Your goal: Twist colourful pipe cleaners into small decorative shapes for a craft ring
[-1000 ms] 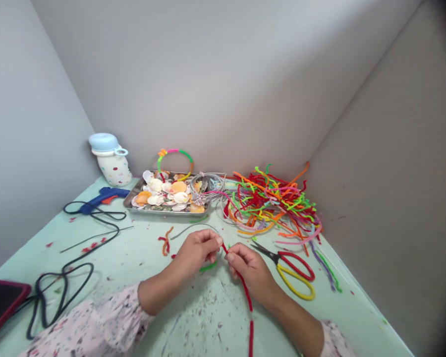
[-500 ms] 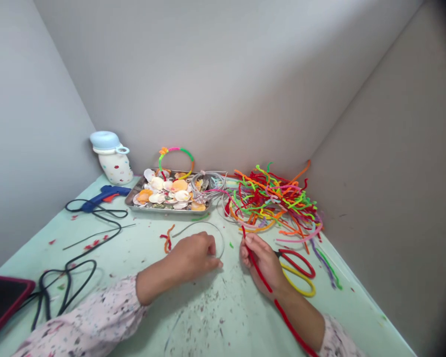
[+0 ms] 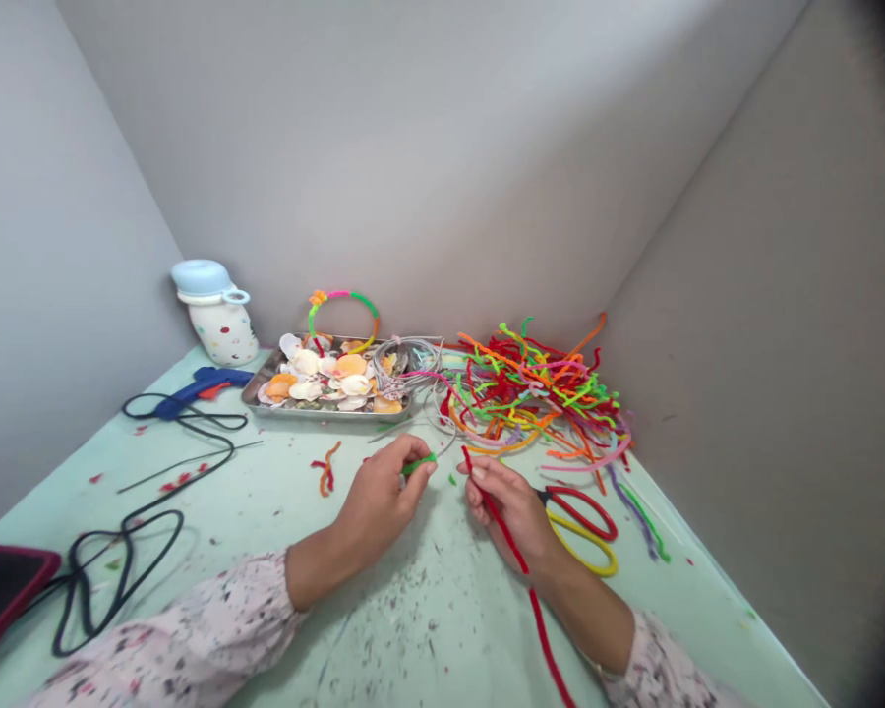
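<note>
- Red pipe cleaner [image 3: 507,538]: in the right hand [image 3: 512,506], its upper tip pointing up just past the fingers; it slants down alongside the wrist and runs out at the bottom edge. A short break in the red shows near the wrist.
- Right grip: thumb and fingers closed in a pinch on the pipe cleaner, near its upper end.
- Left grip: the left hand [image 3: 380,497] has thumb and fingers drawn in around a small green fuzzy piece [image 3: 420,464]; a thin grey wire [image 3: 447,448] curves away beyond it. How firmly they press, I cannot tell.
- The two hands are near each other, apart, above the pale green worktop [image 3: 265,511].
- Scissors [image 3: 588,533] with red and yellow handles lie just beside the right hand, partly hidden by it.
- Behind the hands, a metal tray [image 3: 324,415] holds shells [image 3: 350,366]; a many-coloured ring [image 3: 376,317] stands at its back, and a wire coil [image 3: 413,364] rests over its right end.
- Right of the tray spreads a heap of coloured pipe cleaners [image 3: 546,388].
- On the left: a white bottle [image 3: 223,329] with a blue lid, a blue glue gun [image 3: 199,388] and a looped dark cord [image 3: 221,462].
</note>
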`<state>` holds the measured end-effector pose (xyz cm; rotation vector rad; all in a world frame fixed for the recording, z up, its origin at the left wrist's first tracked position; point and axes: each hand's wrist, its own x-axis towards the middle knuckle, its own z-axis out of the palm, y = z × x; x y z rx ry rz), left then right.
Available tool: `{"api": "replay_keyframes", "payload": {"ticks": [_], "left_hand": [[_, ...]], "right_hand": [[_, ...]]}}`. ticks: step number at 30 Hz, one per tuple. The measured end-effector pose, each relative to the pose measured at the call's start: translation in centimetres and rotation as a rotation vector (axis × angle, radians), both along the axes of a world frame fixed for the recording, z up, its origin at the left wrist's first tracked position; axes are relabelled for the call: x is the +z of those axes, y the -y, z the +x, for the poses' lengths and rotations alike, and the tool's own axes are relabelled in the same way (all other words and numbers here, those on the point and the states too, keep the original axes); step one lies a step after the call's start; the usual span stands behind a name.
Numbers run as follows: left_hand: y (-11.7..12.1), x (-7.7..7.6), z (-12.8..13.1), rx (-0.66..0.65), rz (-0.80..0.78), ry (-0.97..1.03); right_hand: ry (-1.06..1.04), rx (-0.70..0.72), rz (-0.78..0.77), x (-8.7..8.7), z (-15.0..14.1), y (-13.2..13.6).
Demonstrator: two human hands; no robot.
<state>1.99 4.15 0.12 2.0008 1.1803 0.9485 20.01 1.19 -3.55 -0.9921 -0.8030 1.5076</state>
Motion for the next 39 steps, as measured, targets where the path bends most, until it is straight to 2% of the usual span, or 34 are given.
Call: {"api": "replay_keyframes", "payload": {"ticks": [4,9,15,23,29,39], "left_hand": [[0.8,-1.1,0.2,0.005,0.023,0.052],[1.1,-1.1,0.2,0.012,0.117,0.089],[1.6,-1.1,0.3,-0.03,0.165,0.066],[1.8,-1.4,0.4,-0.028,0.098,0.02],[1.8,-1.7,0.3,0.006,0.068,0.034],[1.8,-1.3,0.4,-0.085,0.116,0.052]], "right_hand": [[0.061,0.058,0.022,0.1,0.0,0.2],[0.139,0.118,0.04,0.5,-0.1,0.5],[0.186,0.143,0.082,-0.3,-0.2,0.4],[0.224,0.172,0.104,0.4,-0.6,0.4],[0.214,0.158,0.114,0.3,-0.6,0.5],[0.292,0.156,0.162,0.8,-0.7,0.6]]}}
